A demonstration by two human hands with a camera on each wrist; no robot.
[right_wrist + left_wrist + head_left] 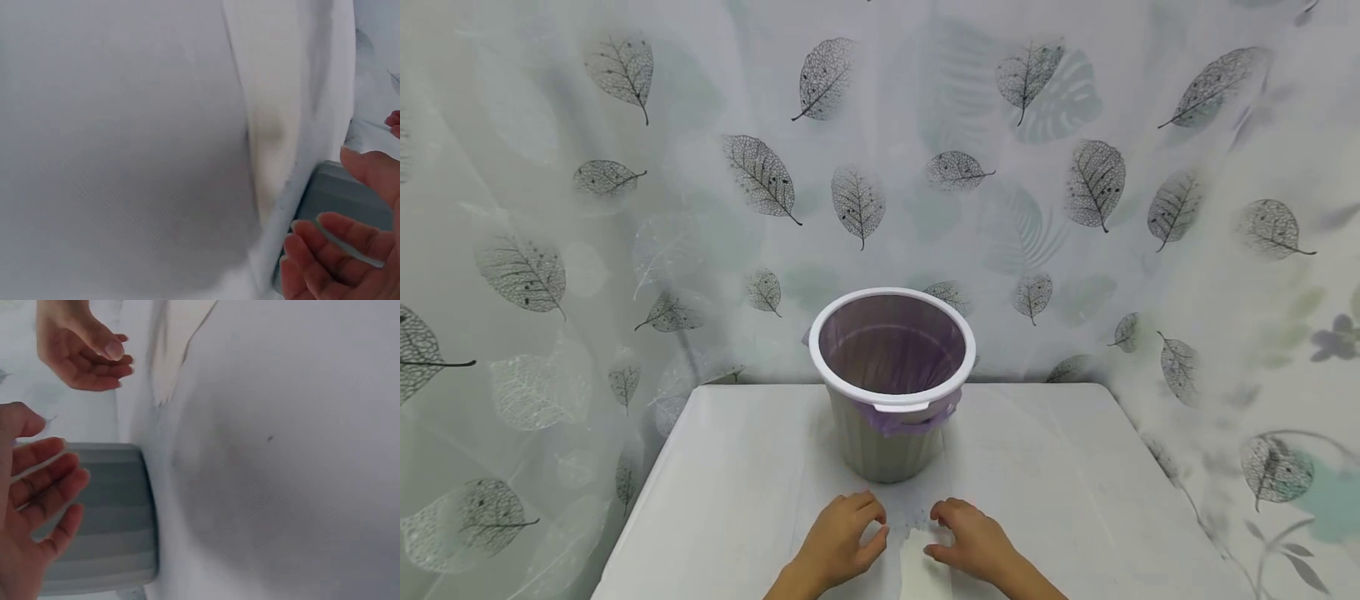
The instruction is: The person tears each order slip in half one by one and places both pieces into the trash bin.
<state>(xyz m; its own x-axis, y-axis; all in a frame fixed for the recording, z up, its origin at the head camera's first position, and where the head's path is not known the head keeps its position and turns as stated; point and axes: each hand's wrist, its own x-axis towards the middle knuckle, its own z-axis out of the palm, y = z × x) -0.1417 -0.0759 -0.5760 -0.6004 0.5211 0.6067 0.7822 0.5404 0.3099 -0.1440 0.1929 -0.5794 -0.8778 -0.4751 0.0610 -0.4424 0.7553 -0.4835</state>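
Note:
A cream strip (922, 571) with a ragged far end lies flat on the white table, its near part running out of the head view. To its left hovers my left hand (846, 540), fingers loosely bent with nothing between thumb and fingertips. My right hand (976, 542) is at the strip's right side, its thumb overlapping the strip's edge in the head view. In the right wrist view the fingers of my right hand (340, 250) are relaxed and hold nothing. The left wrist view shows both palms facing inward, away from the tabletop.
Just beyond my hands stands a grey-green trash bin (887, 454) with a white rim (891, 398) and a purple liner bag (895, 421) folded over it. The white table (737, 492) ends at a leaf-patterned curtain (895, 217) behind and at the sides.

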